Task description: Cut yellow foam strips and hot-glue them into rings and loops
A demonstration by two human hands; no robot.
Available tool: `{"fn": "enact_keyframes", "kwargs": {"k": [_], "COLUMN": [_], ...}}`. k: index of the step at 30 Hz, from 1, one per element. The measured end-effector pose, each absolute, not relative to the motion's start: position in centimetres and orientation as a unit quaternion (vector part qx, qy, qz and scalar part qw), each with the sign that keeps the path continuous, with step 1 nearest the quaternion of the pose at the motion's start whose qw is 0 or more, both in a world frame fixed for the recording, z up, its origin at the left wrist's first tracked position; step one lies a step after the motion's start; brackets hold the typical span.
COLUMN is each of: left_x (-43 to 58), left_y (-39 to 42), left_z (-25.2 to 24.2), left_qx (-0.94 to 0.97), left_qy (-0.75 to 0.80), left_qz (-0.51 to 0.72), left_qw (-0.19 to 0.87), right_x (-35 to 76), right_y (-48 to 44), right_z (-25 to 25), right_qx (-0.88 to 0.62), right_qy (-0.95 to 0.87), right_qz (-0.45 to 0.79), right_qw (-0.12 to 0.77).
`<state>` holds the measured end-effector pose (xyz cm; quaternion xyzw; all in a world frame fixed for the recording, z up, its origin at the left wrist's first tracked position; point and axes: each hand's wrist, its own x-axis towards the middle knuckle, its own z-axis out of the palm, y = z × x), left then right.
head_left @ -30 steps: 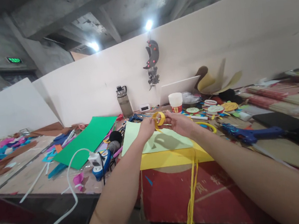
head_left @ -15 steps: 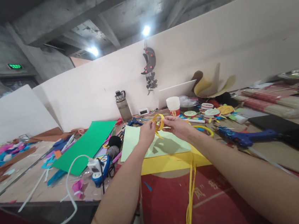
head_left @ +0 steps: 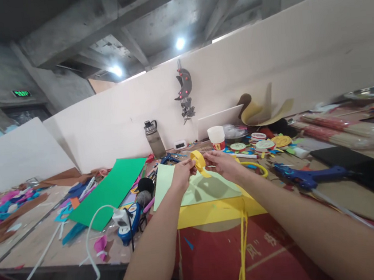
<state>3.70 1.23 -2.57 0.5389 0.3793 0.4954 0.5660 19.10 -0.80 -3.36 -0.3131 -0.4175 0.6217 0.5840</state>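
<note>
Both my hands are raised over the workbench, pinching a small loop of yellow paper strip (head_left: 198, 161) between them. My left hand (head_left: 181, 174) grips its left side with closed fingers. On the loop's right side, my right hand (head_left: 222, 163) pinches it with thumb and fingertips. Under the hands lie a pale green sheet (head_left: 191, 185) and a yellow sheet (head_left: 214, 210). Long yellow strips (head_left: 242, 245) hang over the red mat (head_left: 216, 257) toward me.
A dark green sheet (head_left: 110, 188), a blue glue gun (head_left: 129, 213) with white cable, and paper scraps lie left. A water bottle (head_left: 154, 139) and paper cup (head_left: 216, 137) stand by the white back board. Another blue glue gun (head_left: 306, 176), a black board and long stick bundles are right.
The yellow loop, earlier held open and round, is now squeezed flatter between my fingers. My hands stayed almost in place; the view tilted upward slightly.
</note>
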Motion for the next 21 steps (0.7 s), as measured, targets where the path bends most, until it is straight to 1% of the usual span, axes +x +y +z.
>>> {"fn": "enact_keyframes", "kwargs": {"k": [4, 8, 14, 18, 21], "left_x": [3.78, 3.85, 3.46, 3.09, 3.06], "left_y": [1.11, 0.72, 0.72, 1.08, 1.15], "left_z": [-2.66, -2.49, -2.00, -1.91, -2.05], "left_qx": [0.556, 0.544, 0.480, 0.449, 0.450], "left_qy": [0.369, 0.350, 0.316, 0.317, 0.324], "left_qz": [0.489, 0.475, 0.448, 0.459, 0.457], "left_qw": [0.562, 0.597, 0.685, 0.698, 0.695], "right_x": [18.79, 18.70, 19.04, 19.16, 19.17], "right_y": [-0.26, -0.14, -0.60, -0.53, -0.28], "right_z": [-4.15, -4.22, -3.43, -3.47, -3.78], "right_qx": [-0.350, -0.363, -0.321, -0.291, -0.304], "right_qy": [-0.428, -0.419, -0.445, -0.479, -0.496], "right_qz": [0.626, 0.617, 0.626, 0.629, 0.601], "right_qw": [0.550, 0.559, 0.554, 0.539, 0.548]}}
